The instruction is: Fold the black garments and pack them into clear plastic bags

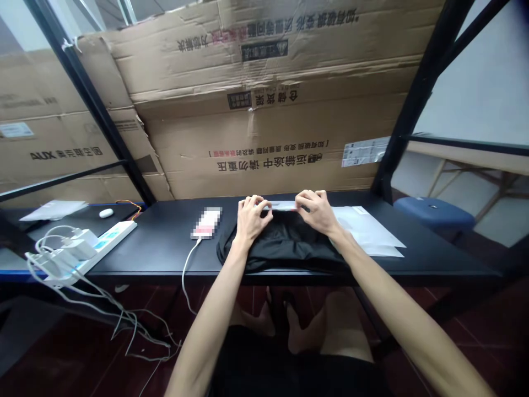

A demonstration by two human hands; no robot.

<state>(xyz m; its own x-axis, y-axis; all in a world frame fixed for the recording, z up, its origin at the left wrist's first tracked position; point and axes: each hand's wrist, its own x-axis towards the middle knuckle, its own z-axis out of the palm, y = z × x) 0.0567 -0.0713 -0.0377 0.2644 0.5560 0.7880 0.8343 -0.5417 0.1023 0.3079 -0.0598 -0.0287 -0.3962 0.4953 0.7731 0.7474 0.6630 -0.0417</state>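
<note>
From the head camera, a left hand (254, 218) and a right hand (316, 212) curl closed, fingertips pinching the far edge of a bunched black garment (285, 242) at the middle of the black bench (151, 256). White sheets (367, 231) lie just beside it, to the right. Farther left are a blurred phone (205, 223) with a white cable (187, 273), and a power strip (99, 248) with plugs near the left corner.
</note>
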